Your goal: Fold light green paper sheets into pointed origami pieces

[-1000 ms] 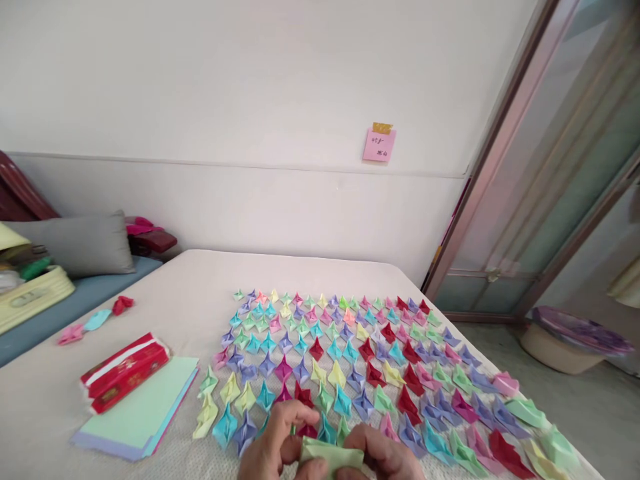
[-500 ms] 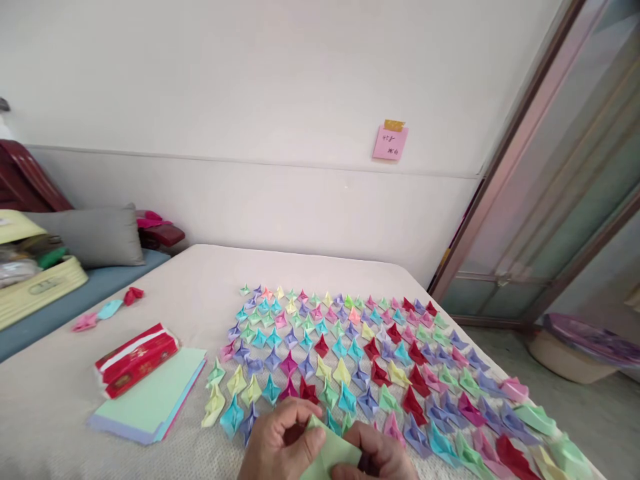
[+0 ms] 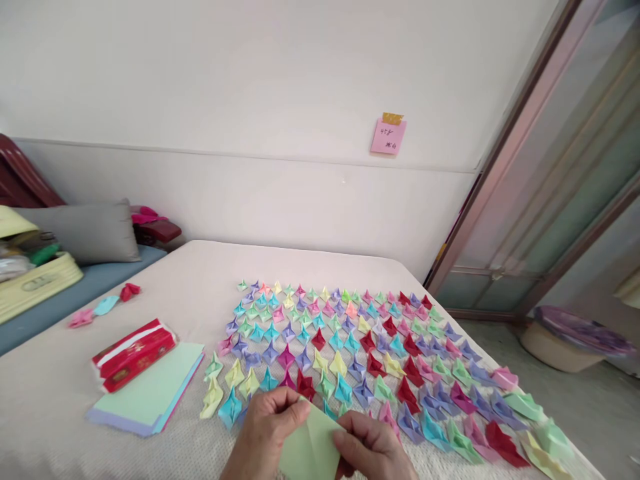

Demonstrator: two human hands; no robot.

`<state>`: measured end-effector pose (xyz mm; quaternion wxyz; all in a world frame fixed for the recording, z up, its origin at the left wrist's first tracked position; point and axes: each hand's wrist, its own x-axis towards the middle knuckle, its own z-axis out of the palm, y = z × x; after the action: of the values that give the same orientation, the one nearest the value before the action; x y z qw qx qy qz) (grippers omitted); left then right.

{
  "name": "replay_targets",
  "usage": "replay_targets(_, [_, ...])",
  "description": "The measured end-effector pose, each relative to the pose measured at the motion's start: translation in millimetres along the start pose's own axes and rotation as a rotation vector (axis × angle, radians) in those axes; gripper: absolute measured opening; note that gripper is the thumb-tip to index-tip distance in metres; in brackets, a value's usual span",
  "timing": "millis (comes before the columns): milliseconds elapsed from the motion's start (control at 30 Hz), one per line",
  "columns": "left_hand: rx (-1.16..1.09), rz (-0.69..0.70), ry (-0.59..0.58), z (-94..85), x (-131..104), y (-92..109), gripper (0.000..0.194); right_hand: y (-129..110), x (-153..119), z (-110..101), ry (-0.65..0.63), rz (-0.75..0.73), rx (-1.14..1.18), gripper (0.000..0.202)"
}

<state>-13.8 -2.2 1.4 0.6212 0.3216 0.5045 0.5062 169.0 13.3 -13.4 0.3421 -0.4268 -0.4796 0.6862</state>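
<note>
Paper (image 3: pixel 313 448) light green, corner pointing away; left hand (image 3: pixel 267 433) pinching; right hand (image 3: pixel 375 450) pinching

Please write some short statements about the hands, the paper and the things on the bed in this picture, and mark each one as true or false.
1. Both hands hold one light green paper. True: the left hand and the right hand pinch the light green paper from either side.
2. The folded paper boats are all of one colour. False: the folded paper boats are red, blue, purple, green, yellow and pink.
3. A red packet lies on the stack of flat paper sheets. True: the red packet rests on the stack of flat paper sheets, left of the boats.
4. The pink note lies on the bed. False: the pink note is taped to the wall.
5. The grey pillow sits among the boats. False: the grey pillow is far off to the left.
</note>
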Motion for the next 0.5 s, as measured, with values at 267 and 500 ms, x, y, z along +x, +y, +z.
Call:
replay_targets(267, [0.005,0.022,0.063,2.3,5.0,-0.9,0.03,6.7,3.5,17.9,-0.192,0.051,0.263,0.026])
replay_targets(500, [0.005,0.073,0.116,7.9,2.0,3.7,0.027,5.0,1.7,21.0,-0.058,0.117,0.078,0.01])
